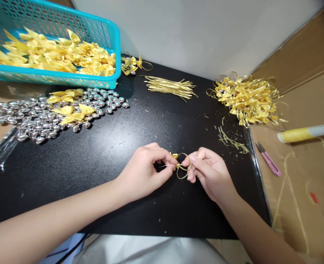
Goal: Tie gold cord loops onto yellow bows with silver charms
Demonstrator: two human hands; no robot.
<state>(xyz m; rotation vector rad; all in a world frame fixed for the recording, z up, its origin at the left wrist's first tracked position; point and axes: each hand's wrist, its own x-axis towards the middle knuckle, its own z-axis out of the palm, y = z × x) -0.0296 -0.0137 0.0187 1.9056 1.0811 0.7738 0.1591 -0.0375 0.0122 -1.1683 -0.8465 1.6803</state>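
My left hand (148, 165) pinches a small yellow ribbon bow (175, 157) between thumb and forefinger, near the front middle of the black tabletop. A thin needle (163, 166) pokes out leftward between those fingers. From the bow, a gold cord (181, 177) curls into loops on the right. My right hand (208, 168) is closed on the cord loop, thumb against the fingertips, just right of the bow. The fingers partly hide the bow, and the needle's other end is hard to make out.
At the back left stands a turquoise basket (115, 44) of yellow bows. Silver beads (35, 117) lie before it. Cut gold cords (170, 87) lie at the back, finished-looking bows (250, 99) at the right. Pink-handled snips (270, 161) and a yellow-white roll (305, 134) rest on cardboard.
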